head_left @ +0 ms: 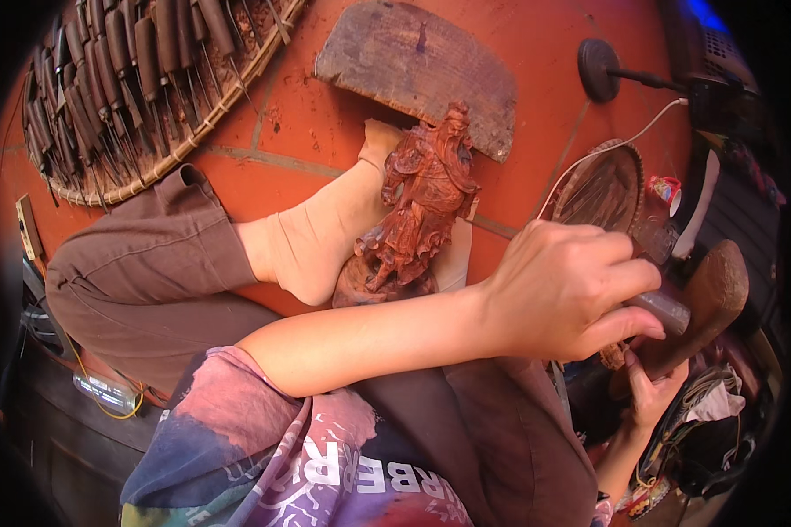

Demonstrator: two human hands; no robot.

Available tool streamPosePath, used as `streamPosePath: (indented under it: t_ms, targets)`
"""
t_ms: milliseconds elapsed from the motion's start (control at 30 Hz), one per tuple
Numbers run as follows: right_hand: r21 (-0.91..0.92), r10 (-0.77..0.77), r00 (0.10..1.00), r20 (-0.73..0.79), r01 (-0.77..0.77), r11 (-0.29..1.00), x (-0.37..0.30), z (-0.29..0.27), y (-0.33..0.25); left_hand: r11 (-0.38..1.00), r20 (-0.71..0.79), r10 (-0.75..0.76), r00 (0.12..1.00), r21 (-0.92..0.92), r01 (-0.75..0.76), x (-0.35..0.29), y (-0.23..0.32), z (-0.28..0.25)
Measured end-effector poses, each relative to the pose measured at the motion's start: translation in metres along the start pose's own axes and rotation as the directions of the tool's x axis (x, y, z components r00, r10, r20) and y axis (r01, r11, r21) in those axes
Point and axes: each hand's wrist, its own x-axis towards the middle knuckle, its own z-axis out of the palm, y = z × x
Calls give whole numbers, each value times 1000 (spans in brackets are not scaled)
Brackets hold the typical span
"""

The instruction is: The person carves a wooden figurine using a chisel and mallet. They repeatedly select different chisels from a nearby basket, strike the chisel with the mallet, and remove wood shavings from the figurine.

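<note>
Okay, woven tray [213, 126] with wood-handled carving tools [145, 57], blades toward its lower rim; carved wooden figurine [431, 189] between the feet [316, 246], top overlapping lower edge of wooden slab [387, 57] in view; left hand [580, 290] clenched round dark cylindrical handle [664, 312], tip hidden; right hand [655, 391] grasping lower end of brown round-ended block [716, 281]; best hold block steady, handle angle even, fingers clear of tip

On your shirt [237, 417], large white capital letters [325, 464] run across the front, broken by folds in the cloth.
</note>
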Motion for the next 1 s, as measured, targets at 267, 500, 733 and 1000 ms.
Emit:
streamPosePath:
  t_ms: [267, 500, 733, 1000]
  targets:
    - [-25, 0, 999, 49, 2, 1000, 5, 2, -5, 999, -2, -36, 999, 8, 36, 9, -18, 0]
    - [-1, -17, 1000, 14, 17, 1000, -23, 8, 0, 987, 438, 39, 898, -156, 33, -10, 10, -35]
    - [-203, -456, 849, 268, 513, 834, -22, 48, -25, 985, 629, 69, 775, -166, 47, -42, 9, -82]
    - [-179, -462, 781, 421, 571, 802, -17, 55, -31, 952, 479, 189, 857, -303, -41, -41, -6, -79]
